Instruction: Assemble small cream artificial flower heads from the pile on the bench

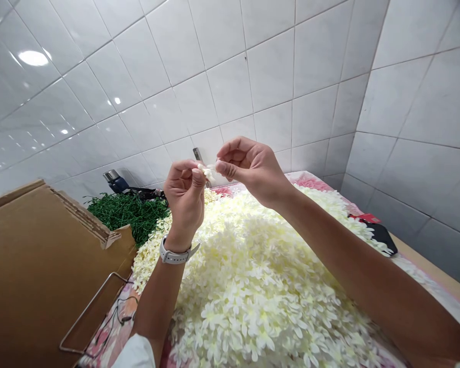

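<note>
Above a large heap of white-yellow artificial flowers, my two hands are raised close together. My left hand, with a watch at the wrist, pinches a small cream flower piece between thumb and index finger. My right hand is closed in a pinch just to the right of it, at the edge of a thin pale petal. The petal is partly hidden by the fingertips. A pile of green wiry stems lies behind and left of the heap.
A cardboard box stands at the left, with a bent metal wire frame beside it. A dark bottle lies near the tiled wall. At the right edge is a black phone-like object.
</note>
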The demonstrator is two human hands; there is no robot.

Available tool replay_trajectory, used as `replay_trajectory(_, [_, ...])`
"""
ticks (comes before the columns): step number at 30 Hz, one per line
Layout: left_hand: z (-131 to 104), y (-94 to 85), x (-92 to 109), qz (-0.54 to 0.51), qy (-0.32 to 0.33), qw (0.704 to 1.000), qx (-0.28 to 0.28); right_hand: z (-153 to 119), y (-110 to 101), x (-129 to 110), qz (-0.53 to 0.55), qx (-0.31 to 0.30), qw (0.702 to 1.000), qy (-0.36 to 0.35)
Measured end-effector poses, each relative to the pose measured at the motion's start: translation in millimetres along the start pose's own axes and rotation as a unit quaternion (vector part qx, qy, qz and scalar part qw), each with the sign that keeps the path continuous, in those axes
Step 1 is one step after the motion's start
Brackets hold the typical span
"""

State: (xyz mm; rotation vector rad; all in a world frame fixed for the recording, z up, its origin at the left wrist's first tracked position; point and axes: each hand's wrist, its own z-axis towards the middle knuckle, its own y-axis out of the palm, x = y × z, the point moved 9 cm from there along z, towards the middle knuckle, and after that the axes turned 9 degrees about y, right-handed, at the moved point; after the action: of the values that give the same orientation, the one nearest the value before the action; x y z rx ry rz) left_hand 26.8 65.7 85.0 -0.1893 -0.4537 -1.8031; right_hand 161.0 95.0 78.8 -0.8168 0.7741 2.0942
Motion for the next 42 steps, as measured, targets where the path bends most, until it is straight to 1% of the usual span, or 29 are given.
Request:
replay_trajectory(5, [1.7,4.2,-0.8,-0.027,-0.015,0.999,-0.023,0.9,0.5,2.2,-0.07,-0.01,0.997,-0.029])
replay_trajectory(8, [3.0,5.4,-1.5,-0.038,-0.024,0.998,-0.04,1.5,-1.6,4.3,-0.153,-0.002,0.987,-0.045])
replay_trajectory(9, [3.1,5.5,-2.0,-0.041,-0.028,0.998,-0.044,1.2,-2.2,3.4,-0.199,0.007,0.978,-0.054])
replay_trajectory(11, [3.0,5.3,-3.2,-0.043,-0.035,0.997,-0.047,-0.8,-1.1,-2.4,-0.298,0.021,0.95,-0.088])
replay_trajectory(12, [2.8,4.6,-3.6,-0.042,-0.037,0.997,-0.044,-2.7,0.0,-7.2,-0.332,0.029,0.936,-0.111])
replay_trajectory(13, [2.6,3.6,-4.2,-0.036,-0.038,0.998,-0.04,-4.9,1.5,-12.5,-0.344,0.033,0.929,-0.132])
replay_trajectory(14, [2.4,2.3,-4.8,-0.027,-0.04,0.998,-0.033,-7.0,3.5,-17.1,-0.335,0.029,0.93,-0.146])
replay_trajectory(16, [1.7,-0.5,-5.9,-0.006,-0.042,0.999,-0.018,-10.2,8.8,-22.5,-0.281,0.002,0.948,-0.152])
replay_trajectory(18, [0.8,-2.1,-7.1,0.003,-0.045,0.999,-0.005,-12.0,15.8,-22.8,-0.229,-0.032,0.963,-0.138])
replay_trajectory(20, [-0.6,-2.0,-8.4,-0.002,-0.05,0.999,0.003,-12.3,19.9,-20.0,-0.2,-0.043,0.972,-0.118])
replay_trajectory(23, [-3.6,-0.7,-12.5,-0.004,-0.065,0.998,0.006,-10.6,17.5,-15.6,-0.158,-0.026,0.982,-0.102])
replay_trajectory(26, [-5.9,0.6,-17.0,0.003,-0.076,0.997,0.003,-9.8,10.8,-17.3,-0.127,0.003,0.985,-0.116])
replay_trajectory(29, [-6.1,1.2,-19.0,0.004,-0.075,0.997,-0.002,-10.6,8.3,-22.1,-0.156,0.02,0.979,-0.129])
replay_trajectory(31, [-5.0,-1.0,-17.9,0.007,-0.067,0.998,0.005,-11.5,8.2,-25.5,-0.184,0.027,0.973,-0.136])
replay_trajectory(33, [-3.4,-4.5,-15.6,0.01,-0.057,0.998,0.017,-11.3,8.2,-26.3,-0.182,0.024,0.974,-0.13])
replay_trajectory(36, [-0.6,-7.6,-11.9,-0.004,-0.05,0.999,0.02,-8.8,8.4,-21.1,-0.112,-0.005,0.989,-0.094])
replay_trajectory(39, [2.3,-7.6,-9.6,-0.023,-0.054,0.998,0.002,-6.3,5.9,-16.4,-0.053,-0.016,0.997,-0.062])
replay_trajectory(42, [4.2,-4.8,-8.6,-0.045,-0.065,0.996,-0.029,-4.5,1.7,-15.2,-0.04,-0.013,0.998,-0.053])
